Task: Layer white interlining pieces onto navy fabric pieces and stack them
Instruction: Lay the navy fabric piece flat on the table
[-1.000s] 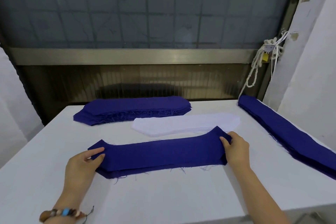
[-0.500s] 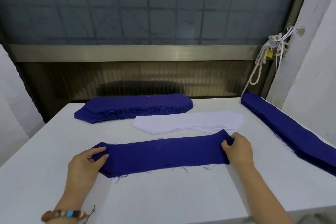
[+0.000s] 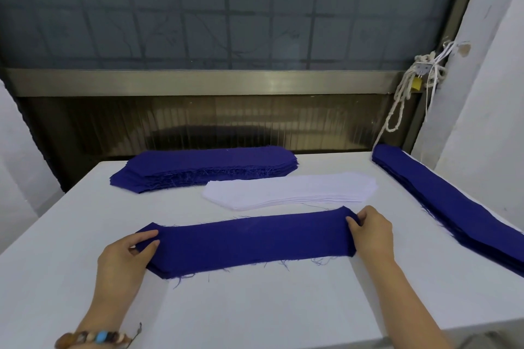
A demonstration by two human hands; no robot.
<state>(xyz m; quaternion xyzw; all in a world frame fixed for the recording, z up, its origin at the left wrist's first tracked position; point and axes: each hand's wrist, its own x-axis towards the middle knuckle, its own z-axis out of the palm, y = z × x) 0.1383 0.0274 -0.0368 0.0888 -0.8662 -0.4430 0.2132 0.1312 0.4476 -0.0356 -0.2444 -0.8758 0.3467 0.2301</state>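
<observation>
A long navy fabric piece (image 3: 249, 241) lies flat across the near middle of the white table (image 3: 255, 306), on top of a thin stack of the same shape. My left hand (image 3: 124, 261) pinches its left end between thumb and fingers. My right hand (image 3: 371, 232) grips its right end, fingers curled over the edge. Just behind it lies a stack of white interlining pieces (image 3: 292, 191). A thicker pile of navy pieces (image 3: 204, 167) sits at the back left.
Another long navy stack (image 3: 450, 207) runs along the table's right edge. A white rope (image 3: 402, 99) hangs at the back right corner by the wall. A window and metal sill stand behind the table.
The navy piece has been lowered and flattened onto the stack beneath it. Both hands stayed at its ends, shifting slightly.
</observation>
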